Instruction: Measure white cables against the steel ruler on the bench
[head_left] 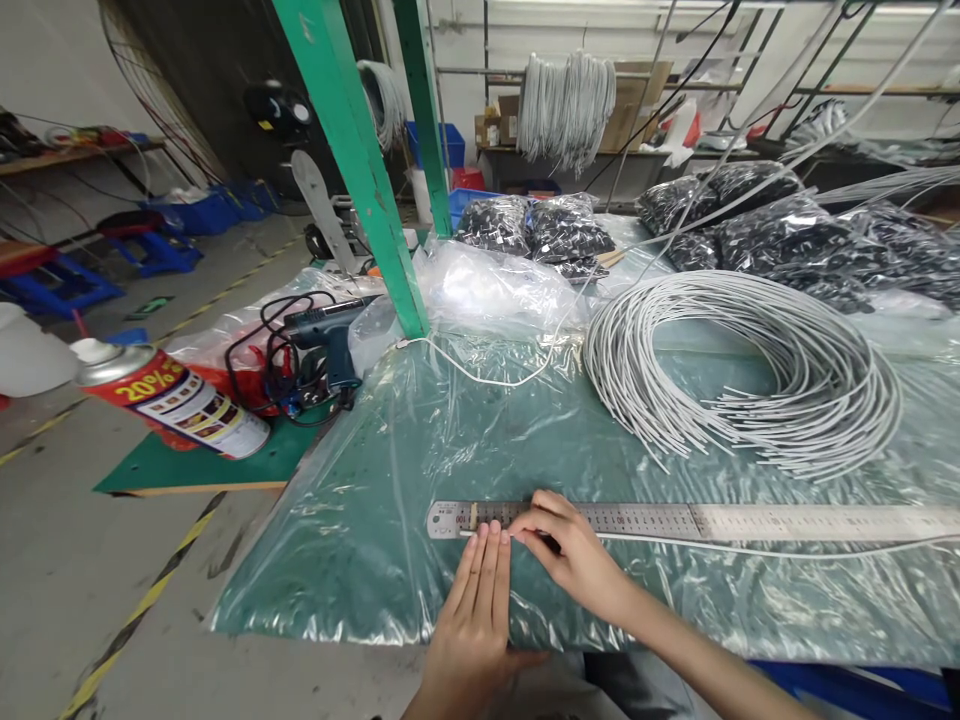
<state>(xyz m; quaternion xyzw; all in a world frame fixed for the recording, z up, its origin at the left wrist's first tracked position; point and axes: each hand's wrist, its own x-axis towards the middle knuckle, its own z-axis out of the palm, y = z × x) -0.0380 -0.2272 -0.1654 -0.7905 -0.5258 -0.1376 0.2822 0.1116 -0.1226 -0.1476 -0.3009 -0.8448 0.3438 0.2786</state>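
A long steel ruler (667, 520) lies across the plastic-covered table. Along its near edge runs a thin grey-white cable (750, 550), whose left end shows close to the ruler's left end. My left hand (478, 600) lies with fingers stretched out, the tips resting on the cable and against the ruler's edge. Just to the right, my right hand (570, 555) pinches the cable between thumb and index finger, its other fingers curled over the ruler. A small tan strip (473, 516) sits across the ruler beside the left fingertips.
A big coil of grey cables (840, 400) lies beyond the ruler. At the left are a spray can (180, 405) and a heat gun (330, 345). A green post (367, 170) rises from the table. Bags of black parts (780, 235) line the back.
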